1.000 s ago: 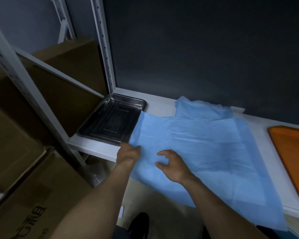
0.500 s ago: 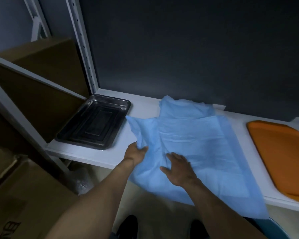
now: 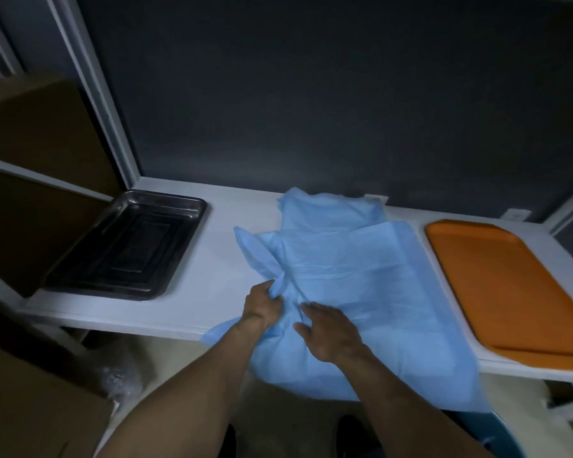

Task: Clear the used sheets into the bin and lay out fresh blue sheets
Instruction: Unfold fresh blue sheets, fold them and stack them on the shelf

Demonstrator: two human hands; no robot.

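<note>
Gripping a bunched fold of the blue sheet [image 3: 361, 276] with the left hand [image 3: 263, 304], fingers curled round the gathered left edge, near the front of the white shelf [image 3: 219, 259]. Pressing down on the same sheet with the right hand [image 3: 328, 335], just beside the left one, palm down, fingers spread and nearly straight, grasping nothing.

Lying rumpled across the middle of the shelf, between the steel tray [image 3: 129, 242] on the left and the orange tray [image 3: 497, 282] on the right. Kept apart from the steel tray by a strip of bare white board; reaching just beside the orange tray's near edge, contact not clear enough to call. Heaped in a second, crumpled layer at the back, close against the dark wall [image 3: 311, 94]. Draped over the front edge of the shelf and hanging below it, under both forearms. Puckered into creases running towards the left hand's grip.

Resting flat on the shelf, both trays, the steel one shallow, with nothing visible in it. Standing to the left of the shelf, beyond the pale upright post [image 3: 96, 94], brown cardboard boxes [image 3: 37, 133], one more low in the near left corner. Showing low at the right, under the hanging sheet, a dark blue-green rim, too little of it visible to name.
</note>
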